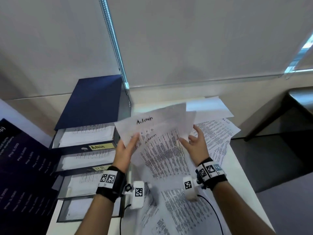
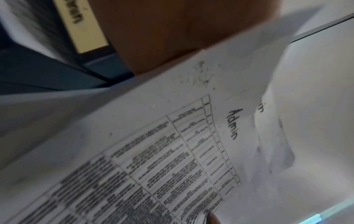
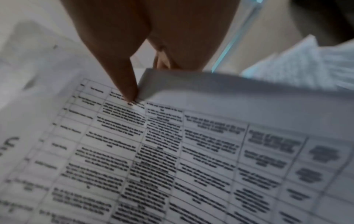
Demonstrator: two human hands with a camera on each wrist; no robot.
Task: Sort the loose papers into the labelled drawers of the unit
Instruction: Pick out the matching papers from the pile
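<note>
Fingers [image 1: 133, 139] of the left hand [image 1: 124, 151] pinch a fan of Admin sheets [image 1: 152, 126] just beside the drawer unit [image 1: 88, 106], the right hand [image 1: 197, 141] spread wide, thumb touching their edge; the unit's open Admin drawer [image 1: 101, 147] already holds paper, while many loose papers [image 1: 186, 209] lie unsorted on the table [image 1: 238, 173].

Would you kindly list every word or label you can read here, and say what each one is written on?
"Admin": handwritten on the top white sheet in the left hand's grip.
"Admin": handwritten on the printed white sheet beneath it.
"Admin": pale yellow label on the top dark drawer front.
Second drawer's yellow label: too blurred to read.
Printed tables and dark poster's figures: too small or blurred.
</note>
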